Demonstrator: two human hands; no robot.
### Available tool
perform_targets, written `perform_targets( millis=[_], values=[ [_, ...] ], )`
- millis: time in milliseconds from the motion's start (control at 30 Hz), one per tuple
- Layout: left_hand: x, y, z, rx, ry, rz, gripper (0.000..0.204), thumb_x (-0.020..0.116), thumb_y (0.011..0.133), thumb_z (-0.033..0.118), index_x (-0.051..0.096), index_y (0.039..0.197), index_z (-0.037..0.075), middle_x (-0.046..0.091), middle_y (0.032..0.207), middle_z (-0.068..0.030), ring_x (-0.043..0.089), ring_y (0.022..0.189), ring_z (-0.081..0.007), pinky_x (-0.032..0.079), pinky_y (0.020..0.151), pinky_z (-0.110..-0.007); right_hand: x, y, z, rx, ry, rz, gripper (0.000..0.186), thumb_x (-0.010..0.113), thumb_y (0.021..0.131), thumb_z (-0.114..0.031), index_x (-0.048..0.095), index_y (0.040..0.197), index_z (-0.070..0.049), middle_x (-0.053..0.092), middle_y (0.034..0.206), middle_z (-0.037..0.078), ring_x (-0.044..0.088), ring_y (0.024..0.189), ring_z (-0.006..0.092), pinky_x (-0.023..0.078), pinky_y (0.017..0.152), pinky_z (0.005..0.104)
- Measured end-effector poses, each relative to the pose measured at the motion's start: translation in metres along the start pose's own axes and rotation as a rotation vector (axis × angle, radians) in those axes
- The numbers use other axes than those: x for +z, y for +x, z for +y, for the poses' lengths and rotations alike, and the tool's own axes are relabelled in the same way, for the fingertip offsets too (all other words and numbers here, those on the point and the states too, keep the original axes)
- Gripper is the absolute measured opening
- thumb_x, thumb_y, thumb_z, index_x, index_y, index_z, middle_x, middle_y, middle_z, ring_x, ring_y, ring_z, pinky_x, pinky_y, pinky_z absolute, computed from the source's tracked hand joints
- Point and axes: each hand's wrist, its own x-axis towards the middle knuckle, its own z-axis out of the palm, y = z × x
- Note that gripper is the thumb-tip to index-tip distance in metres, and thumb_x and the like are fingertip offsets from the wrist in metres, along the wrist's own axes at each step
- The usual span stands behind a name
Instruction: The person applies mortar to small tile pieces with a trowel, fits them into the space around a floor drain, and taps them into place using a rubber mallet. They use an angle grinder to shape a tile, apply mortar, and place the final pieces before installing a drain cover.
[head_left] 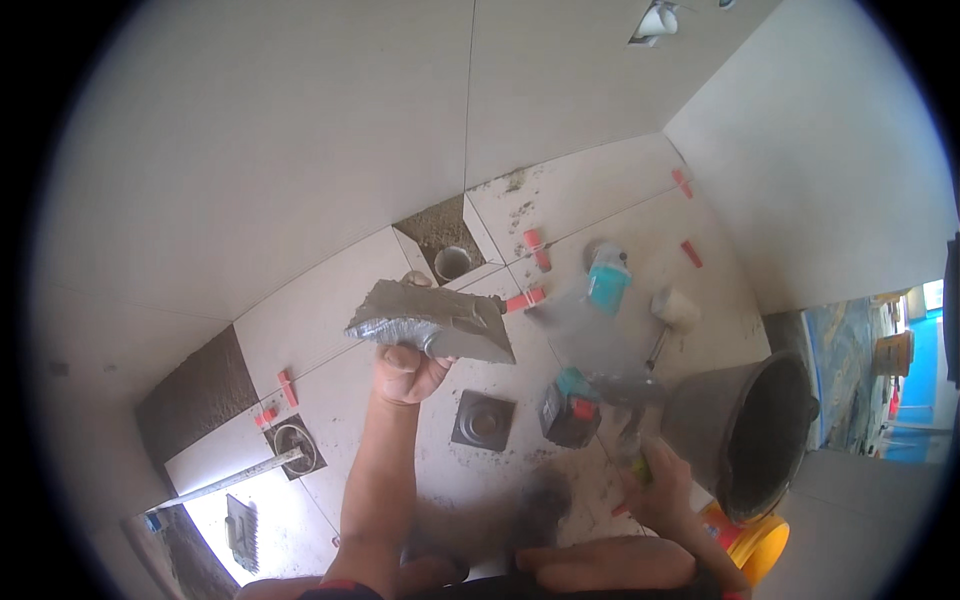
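My left hand [408,372] grips a cut piece of tile [455,345] from below and holds it up above the floor. Grey mortar [420,300] coats its upper face, rough and thick toward the edges. Lower right, my right hand [660,485] is closed round the green handle of what looks like a trowel [632,440]; motion smears its grey blade. Beyond the raised piece, a pipe opening [452,262] sits in an untiled gap by the wall. A square floor drain [484,420] lies between my arms, beside a teal and black power tool [570,408].
A dark bucket [690,420] stands at right, with a yellow container [762,545] below it. A second teal tool [608,282], a white-headed mallet [676,308] and several red wedges [537,250] lie on the tiles. A notched trowel [240,532] and a round drain opening [294,440] are at left.
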Motion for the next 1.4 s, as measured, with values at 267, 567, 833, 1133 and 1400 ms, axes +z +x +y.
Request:
perform_targets(
  millis=[267, 567, 833, 1133, 1400],
  values=[
    [0.013, 0.0, -0.017, -0.027, 0.204, -0.041, 0.088, 0.095, 0.062, 0.028, 0.043, 0.129, 0.004, 0.057, 0.121, -0.0116, 0.061, 0.111, -0.025, 0.055, 0.086, -0.033, 0.003, 0.006, -0.011, -0.025, -0.14, 0.167, 0.044, 0.08, 0.067, -0.015, 0.061, 0.104, 0.0, 0.063, 0.089, 0.016, 0.063, 0.074, 0.0354, 0.05, 0.062, 0.0413],
    [-0.001, 0.001, -0.044, -0.068, 0.256, -0.171, 0.075, 0.083, 0.074, 0.023, 0.043, 0.134, 0.002, 0.055, 0.127, -0.0167, 0.055, 0.12, -0.0288, 0.048, 0.095, -0.04, -0.092, -0.045, 0.01, 0.419, -0.218, 0.475, 0.027, 0.074, 0.074, -0.009, 0.064, 0.097, -0.001, 0.062, 0.086, 0.014, 0.061, 0.073, 0.0295, 0.049, 0.066, 0.0351],
    [-0.047, -0.008, -0.016, -0.155, 0.283, 0.191, 0.064, 0.078, 0.083, 0.034, 0.047, 0.131, 0.005, 0.06, 0.121, -0.0109, 0.053, 0.124, -0.0258, 0.046, 0.1, -0.038, -0.203, -0.147, 0.044, 0.679, -1.061, -0.371, 0.032, 0.072, 0.084, -0.03, 0.067, 0.113, -0.016, 0.069, 0.101, 0.005, 0.065, 0.093, 0.0258, 0.052, 0.075, 0.0414],
    [-0.039, 0.007, -0.039, -0.094, 0.189, 0.61, 0.032, 0.067, 0.094, 0.028, 0.055, 0.113, 0.005, 0.062, 0.11, -0.0031, 0.061, 0.094, -0.0161, 0.051, 0.088, -0.03, -0.141, -0.093, 0.052, 0.374, -0.283, 0.111, 0.019, 0.068, 0.085, -0.017, 0.065, 0.1, -0.005, 0.065, 0.095, 0.01, 0.063, 0.089, 0.0267, 0.05, 0.081, 0.038],
    [-0.017, 0.032, -0.057, -0.286, 0.153, 0.892, 0.072, 0.066, 0.087, 0.058, 0.05, 0.126, 0.0, 0.061, 0.118, -0.0107, 0.057, 0.106, -0.0216, 0.042, 0.093, -0.037, 0.049, 0.144, -0.016, -0.053, 0.133, 0.285, 0.034, 0.077, 0.081, -0.012, 0.065, 0.112, -0.004, 0.062, 0.105, 0.014, 0.063, 0.095, 0.0294, 0.051, 0.081, 0.0367]
  ],
)
